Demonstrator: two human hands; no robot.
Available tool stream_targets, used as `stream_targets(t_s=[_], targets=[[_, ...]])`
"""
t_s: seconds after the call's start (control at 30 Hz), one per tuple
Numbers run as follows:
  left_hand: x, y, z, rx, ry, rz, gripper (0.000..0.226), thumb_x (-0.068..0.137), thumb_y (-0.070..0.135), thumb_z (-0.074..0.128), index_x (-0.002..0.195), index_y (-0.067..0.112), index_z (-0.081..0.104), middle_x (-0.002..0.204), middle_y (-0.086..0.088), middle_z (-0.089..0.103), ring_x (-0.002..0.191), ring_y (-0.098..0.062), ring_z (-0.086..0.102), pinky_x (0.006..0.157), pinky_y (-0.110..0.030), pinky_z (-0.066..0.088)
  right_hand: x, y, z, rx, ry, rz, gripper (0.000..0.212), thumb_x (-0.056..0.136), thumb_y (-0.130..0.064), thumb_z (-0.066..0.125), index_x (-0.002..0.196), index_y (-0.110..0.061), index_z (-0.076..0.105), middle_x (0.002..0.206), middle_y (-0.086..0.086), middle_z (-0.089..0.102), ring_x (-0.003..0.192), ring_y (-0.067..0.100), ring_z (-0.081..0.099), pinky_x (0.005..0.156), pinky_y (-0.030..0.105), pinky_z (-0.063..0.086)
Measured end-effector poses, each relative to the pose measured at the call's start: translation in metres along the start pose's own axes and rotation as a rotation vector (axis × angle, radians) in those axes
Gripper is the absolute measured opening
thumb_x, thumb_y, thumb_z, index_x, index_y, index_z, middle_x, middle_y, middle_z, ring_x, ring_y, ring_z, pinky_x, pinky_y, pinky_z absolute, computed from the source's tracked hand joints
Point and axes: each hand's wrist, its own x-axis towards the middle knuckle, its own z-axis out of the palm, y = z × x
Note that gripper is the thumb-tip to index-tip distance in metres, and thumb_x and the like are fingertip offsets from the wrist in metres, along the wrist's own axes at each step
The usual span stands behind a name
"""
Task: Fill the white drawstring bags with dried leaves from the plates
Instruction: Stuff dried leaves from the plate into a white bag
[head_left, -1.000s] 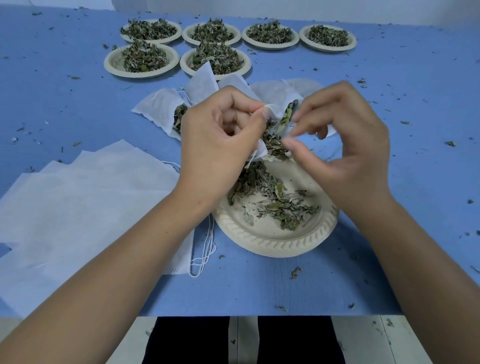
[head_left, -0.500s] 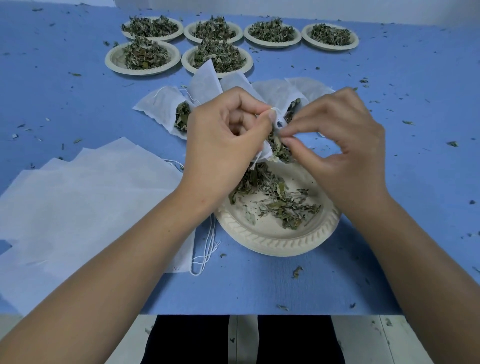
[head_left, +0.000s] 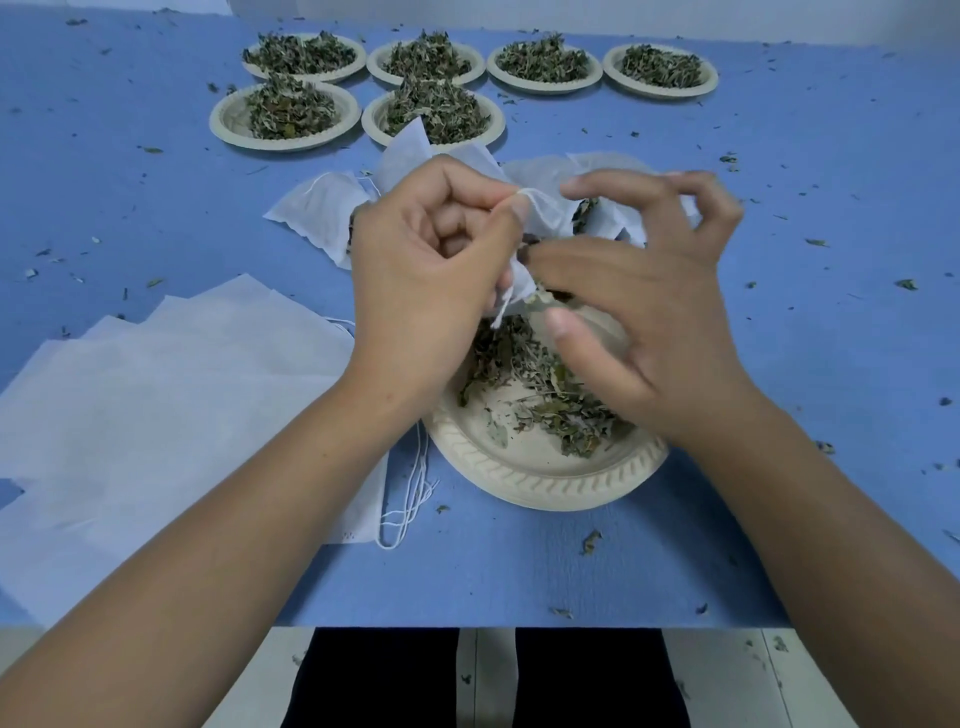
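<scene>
While the left hand pinches one white drawstring bag over the near plate of leaves, the right hand reaches its mouth, grip unclear. Six heaped plates stand far.

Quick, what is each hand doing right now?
Left hand: closed, pinching the white bag at its open edge.
Right hand: curled at the bag's mouth by some leaves; cannot tell if it grips any.
</scene>
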Motion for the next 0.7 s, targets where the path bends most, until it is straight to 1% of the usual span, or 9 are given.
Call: stream_targets(t_s=[0.07,0.13,0.23,0.33,0.4,0.47,0.53,0.63,0.7], targets=[[-0.002,0.000,0.002,-0.014,-0.063,-0.009,0.018,0.091,0.001,0.063,0.077,0.011,0.059,0.048,0.009,0.054,0.040,-0.001,0.050,0.042,-0.014,0.040,0.001,0.000,0.006,-0.037,-0.115,0.052,0.032,0.091,-0.036,0.038,0.093,-0.021,0.067,0.101,-0.018,0.067,0.134,0.018,0.039,0.108,0.043,0.010],[-0.003,0.000,0.004,-0.004,-0.074,-0.019,0.017,0.091,0.000,0.063,0.077,0.009,0.059,0.050,0.002,0.056,0.040,-0.002,0.050,0.042,-0.015,0.041,0.000,0.001,0.006,-0.009,-0.130,0.083,0.028,0.088,-0.037,0.044,0.095,-0.021,0.066,0.102,-0.018,0.066,0.135,0.019,0.039,0.109,0.045,0.010],[-0.001,0.000,0.004,0.005,0.003,-0.037,0.016,0.091,0.001,0.063,0.078,0.009,0.060,0.048,0.006,0.055,0.039,-0.001,0.048,0.042,-0.014,0.039,-0.001,0.004,-0.003,0.073,0.063,0.103,0.023,0.085,-0.033,0.061,0.101,-0.019,0.070,0.105,-0.016,0.066,0.124,0.019,0.047,0.103,0.045,0.017],[0.001,-0.001,0.000,-0.001,0.047,-0.040,0.015,0.092,0.004,0.063,0.078,0.010,0.061,0.046,0.009,0.053,0.038,-0.001,0.048,0.040,-0.014,0.039,-0.001,0.001,-0.009,0.117,0.222,0.102,0.020,0.082,-0.032,0.074,0.090,-0.014,0.071,0.095,-0.018,0.061,0.109,0.016,0.049,0.095,0.050,0.026],[0.001,-0.002,0.001,0.017,0.021,-0.017,0.016,0.092,0.003,0.063,0.078,0.011,0.060,0.047,0.009,0.054,0.039,-0.001,0.049,0.042,-0.014,0.039,0.001,-0.004,-0.006,0.144,0.206,0.104,0.020,0.080,-0.032,0.077,0.087,-0.014,0.072,0.092,-0.020,0.058,0.105,0.016,0.049,0.093,0.050,0.028],[-0.001,-0.004,0.003,0.036,-0.025,0.017,0.018,0.091,0.003,0.063,0.077,0.013,0.060,0.048,0.007,0.055,0.040,-0.003,0.049,0.043,-0.015,0.040,0.002,-0.007,-0.001,0.179,0.191,0.083,0.013,0.083,-0.028,0.075,0.083,-0.015,0.074,0.087,-0.020,0.061,0.104,0.013,0.048,0.091,0.057,0.034],[-0.003,-0.006,0.005,0.043,-0.056,0.042,0.019,0.090,0.003,0.064,0.077,0.015,0.060,0.049,0.007,0.056,0.041,-0.003,0.049,0.044,-0.018,0.040,0.001,-0.008,0.000,0.242,0.214,0.084,0.008,0.085,-0.024,0.074,0.080,-0.018,0.074,0.082,-0.019,0.064,0.102,0.014,0.049,0.087,0.062,0.035],[-0.003,-0.007,0.005,0.049,-0.076,0.052,0.018,0.090,0.003,0.064,0.077,0.016,0.060,0.049,0.008,0.056,0.042,-0.004,0.051,0.045,-0.019,0.041,0.000,-0.006,-0.003,0.357,0.288,0.192,0.007,0.084,-0.023,0.074,0.082,-0.026,0.067,0.082,-0.026,0.059,0.100,0.012,0.050,0.095,0.053,0.032],[-0.004,-0.006,0.005,0.042,-0.092,0.063,0.019,0.090,0.003,0.064,0.077,0.015,0.060,0.049,0.009,0.056,0.042,-0.004,0.052,0.045,-0.018,0.041,0.000,-0.004,-0.003,0.311,0.282,0.232,0.005,0.085,-0.025,0.072,0.080,-0.025,0.070,0.081,-0.026,0.059,0.102,0.010,0.051,0.097,0.051,0.029]])
